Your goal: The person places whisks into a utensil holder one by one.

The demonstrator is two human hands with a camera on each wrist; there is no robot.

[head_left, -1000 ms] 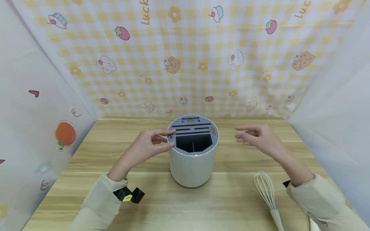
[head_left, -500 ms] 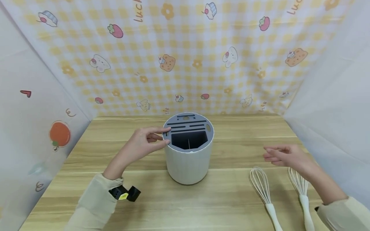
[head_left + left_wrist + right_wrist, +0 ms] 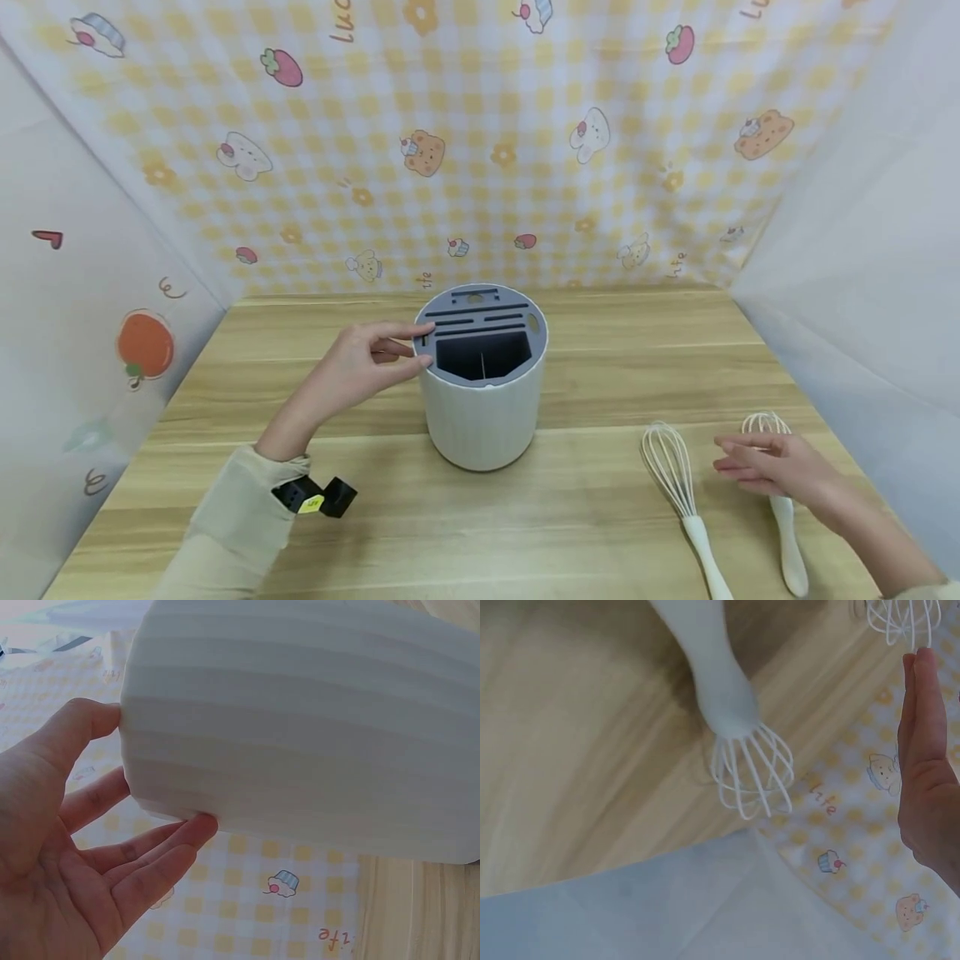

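Note:
A white ribbed utensil holder [image 3: 482,425] stands upright on the table, its grey lid [image 3: 474,385] cut with slots and a large divided opening. My left hand [image 3: 367,360] holds the left side of its rim, thumb and index finger at the lid's edge. In the left wrist view, the other fingers [image 3: 161,859] reach along the holder's outer wall. To the right lie two whisks with pale wire heads and handles. My right hand [image 3: 780,471] hovers over the right whisk [image 3: 789,546], fingers extended and holding nothing, covering its middle. The left whisk [image 3: 686,492] lies beside it.
The wooden table [image 3: 570,533] meets a yellow checked curtain [image 3: 480,208] behind the holder. White sheets hang on both sides, the right sheet [image 3: 862,275] close to the table edge. A black wrist camera [image 3: 315,496] is strapped by the left sleeve.
My right hand has moved right and toward me, from beside the holder to over the right whisk. The left hand stays on the holder's rim. The head view has shifted slightly.

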